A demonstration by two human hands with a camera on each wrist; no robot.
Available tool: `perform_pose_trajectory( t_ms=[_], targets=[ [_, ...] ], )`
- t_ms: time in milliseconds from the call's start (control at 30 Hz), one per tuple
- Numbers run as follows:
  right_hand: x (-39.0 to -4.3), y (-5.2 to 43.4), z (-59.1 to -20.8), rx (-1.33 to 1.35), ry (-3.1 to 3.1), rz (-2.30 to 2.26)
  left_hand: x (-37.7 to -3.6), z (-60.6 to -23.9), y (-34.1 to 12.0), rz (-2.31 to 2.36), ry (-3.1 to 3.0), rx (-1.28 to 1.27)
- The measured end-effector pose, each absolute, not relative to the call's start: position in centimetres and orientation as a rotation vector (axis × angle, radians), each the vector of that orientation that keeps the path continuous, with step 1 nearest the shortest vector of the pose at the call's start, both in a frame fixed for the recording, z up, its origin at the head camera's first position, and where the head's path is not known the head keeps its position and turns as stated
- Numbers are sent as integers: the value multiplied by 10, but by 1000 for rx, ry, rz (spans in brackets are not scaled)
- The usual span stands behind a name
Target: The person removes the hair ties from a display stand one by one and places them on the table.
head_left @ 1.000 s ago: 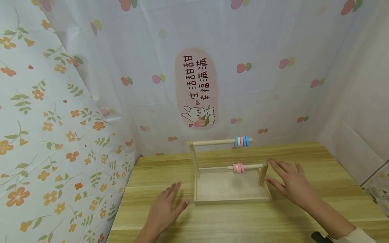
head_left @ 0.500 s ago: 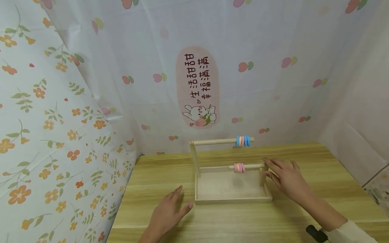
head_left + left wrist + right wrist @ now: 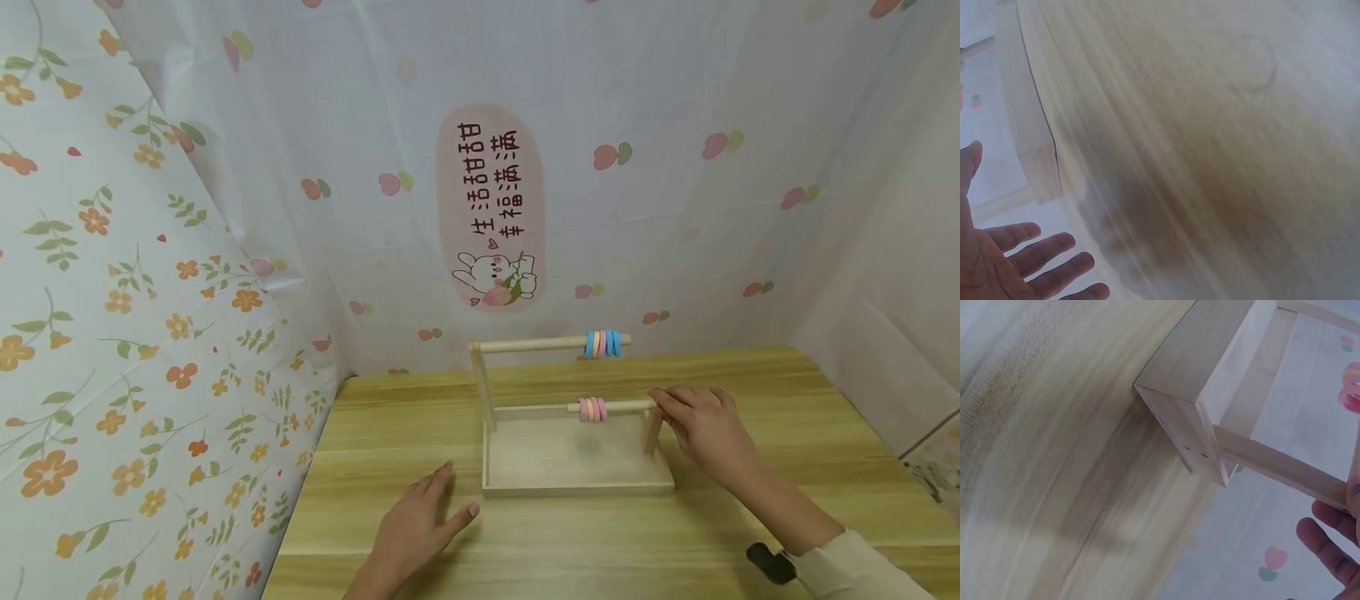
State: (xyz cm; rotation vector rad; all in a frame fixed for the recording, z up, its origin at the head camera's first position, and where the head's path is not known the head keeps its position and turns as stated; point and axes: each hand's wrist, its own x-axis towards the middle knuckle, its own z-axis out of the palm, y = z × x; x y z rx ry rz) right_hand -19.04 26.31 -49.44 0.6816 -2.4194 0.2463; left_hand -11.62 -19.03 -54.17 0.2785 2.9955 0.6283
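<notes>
A pale wooden rack (image 3: 577, 491) with a shallow tray base sits on the table. From its tall left post an upper rod (image 3: 532, 345) reaches right, bearing several blue, pink and cream rings (image 3: 602, 343). A lower rod (image 3: 626, 406) from the short right post (image 3: 652, 433) carries several pink and cream rings (image 3: 592, 409). My right hand (image 3: 705, 429) grips the top of that short post, fingers bent over it; its thumb is hidden in the head view. Left of the tray, my left hand (image 3: 412, 529) is spread with nothing in it, also in the left wrist view.
The wood-grain table (image 3: 570, 546) ends at a patterned cloth backdrop (image 3: 337, 167) behind. Floral cloth (image 3: 150, 333) hangs along the left, and a pale wall (image 3: 892, 275) stands on the right. A black device (image 3: 771, 563) sits at my right wrist.
My right hand has moved left from beside the short post and now grips its top. My left hand stays nearly still beside the tray. The rings keep their places on the rods.
</notes>
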Motion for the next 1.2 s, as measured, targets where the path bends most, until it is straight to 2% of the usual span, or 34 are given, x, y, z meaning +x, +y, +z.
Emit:
perform_pose_trajectory(
  t_ms=[533,1200],
  targets=[
    [-194,262,-490,701,-2387,227,-125,-540,-175,641,3110,297],
    [-195,261,-493,662,-2413,175,-155,-518,-135,834,3108,537]
  ],
)
